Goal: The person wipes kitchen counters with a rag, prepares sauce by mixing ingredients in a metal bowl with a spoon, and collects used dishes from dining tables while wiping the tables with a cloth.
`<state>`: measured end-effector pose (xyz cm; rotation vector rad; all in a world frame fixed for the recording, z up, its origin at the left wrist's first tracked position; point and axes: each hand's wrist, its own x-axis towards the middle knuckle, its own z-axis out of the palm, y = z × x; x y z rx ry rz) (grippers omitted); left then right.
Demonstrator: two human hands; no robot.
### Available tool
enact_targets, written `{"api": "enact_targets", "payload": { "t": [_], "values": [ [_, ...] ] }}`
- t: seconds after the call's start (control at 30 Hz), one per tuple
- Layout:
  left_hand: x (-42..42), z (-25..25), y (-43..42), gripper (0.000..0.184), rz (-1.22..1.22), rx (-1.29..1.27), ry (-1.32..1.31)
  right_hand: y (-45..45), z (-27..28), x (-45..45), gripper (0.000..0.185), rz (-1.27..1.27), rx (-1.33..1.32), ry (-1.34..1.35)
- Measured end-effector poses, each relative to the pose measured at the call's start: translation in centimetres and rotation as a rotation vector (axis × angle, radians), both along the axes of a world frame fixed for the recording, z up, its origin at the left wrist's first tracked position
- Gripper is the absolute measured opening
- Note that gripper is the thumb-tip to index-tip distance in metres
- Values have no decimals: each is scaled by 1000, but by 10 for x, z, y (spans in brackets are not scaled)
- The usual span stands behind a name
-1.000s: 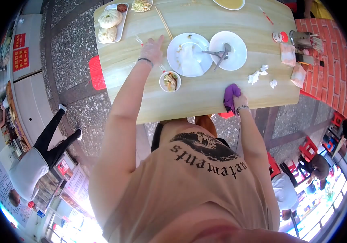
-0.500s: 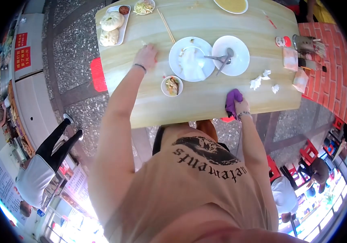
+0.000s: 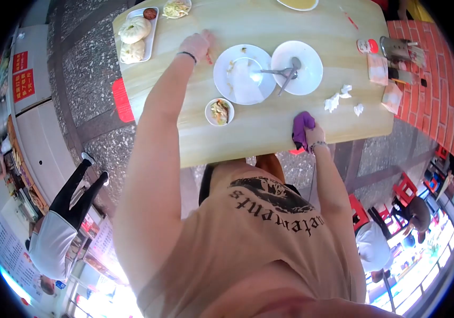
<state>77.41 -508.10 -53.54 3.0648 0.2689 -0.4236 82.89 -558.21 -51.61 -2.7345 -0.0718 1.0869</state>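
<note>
My left hand (image 3: 195, 45) is over the table's upper left, between the tray of buns and a white plate (image 3: 232, 95). Its fingers are blurred, with a reddish streak beside them, so I cannot make out what they hold, if anything. My right hand (image 3: 316, 136) grips a bunched purple cloth (image 3: 302, 127) near the table's front edge. A soiled white tissue (image 3: 247, 87) lies on the plate. Touching the plate is a white bowl (image 3: 309, 71) with two spoons (image 3: 294, 71) in it. A small bowl of food scraps (image 3: 219, 112) stands in front of the plate.
A white tray (image 3: 146, 49) with buns (image 3: 134, 30) and a bowl of shredded vegetables (image 3: 176, 8) stand at the upper left. Crumpled tissues (image 3: 332, 103) lie at the right. Beyond them are tissue packs (image 3: 378, 69), a red-lidded jar (image 3: 367, 46) and a utensil holder (image 3: 395, 49).
My left hand has moved up and right to where the two chopsticks lay; the chopsticks no longer show there. The right hand stays on the purple cloth. The view has shifted slightly.
</note>
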Motion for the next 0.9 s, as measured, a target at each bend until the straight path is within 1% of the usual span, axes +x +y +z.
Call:
{"api": "enact_targets", "payload": {
  "t": [0.03,0.07,0.1,0.17,0.23,0.3,0.33,0.37,0.4,0.43,0.47,0.5,0.53,0.57,0.6,0.63,0.67,0.7,0.73,0.77,0.8,0.83,0.9],
  "values": [
    [2,0,1,26,13,-3,61,-2,-4,2,45,36,22,-26],
    [-8,0,0,21,-20,-30,70,-16,-29,4,43,41,112,-45],
    [-21,12,-2,17,-52,-55,78,-18,-33,6,43,22,100,-39],
    [-58,-1,-3,15,-43,-82,92,-17,-28,7,43,43,26,15],
    [-105,-2,-13,15,10,-121,144,-12,-18,6,43,13,25,6],
    [-151,13,-33,15,182,-169,134,-7,-13,7,44,-13,30,-11],
    [-171,18,-39,17,302,-243,196,-6,-13,7,44,3,68,0],
    [-207,2,-46,19,421,-251,179,-8,-12,6,44,12,103,7],
    [-219,34,-66,21,542,-317,219,-10,-15,5,45,11,51,12],
    [-241,35,-80,24,620,-427,97,-11,-19,4,45,7,2,14],
    [-259,43,-96,19,603,-386,53,-10,-15,2,46,-10,0,9],
    [-264,65,-117,16,651,-421,19,-4,7,-3,48,-45,52,-31],
    [-258,86,-144,14,700,-458,-14,-8,8,-4,50,-46,98,-37],
    [-247,103,-168,13,677,-517,-22,-16,10,-7,52,-44,141,-39],
    [-234,114,-191,13,657,-574,-26,-25,13,-11,52,-72,131,-44],
    [-219,114,-212,12,633,-645,2,-34,16,-15,54,-149,214,-63],
    [-203,110,-233,13,608,-793,-32,-44,18,-17,56,-221,300,-82],
    [-177,121,-253,15,496,-814,-36,-56,25,-20,56,-246,296,-87],
    [-148,127,-275,16,455,-914,-31,-71,37,-16,55,-406,512,-62],
    [-123,128,-293,17,367,-908,12,-87,51,-10,55,-561,729,-36],
    [-99,126,-312,18,285,-899,57,-101,74,3,51,-555,659,-68],
    [-75,119,-331,19,263,-896,64,-124,74,16,48,-654,759,-62],
    [-21,102,-366,20,251,-850,71,-168,65,50,43,-699,778,-281]
  ]
}}
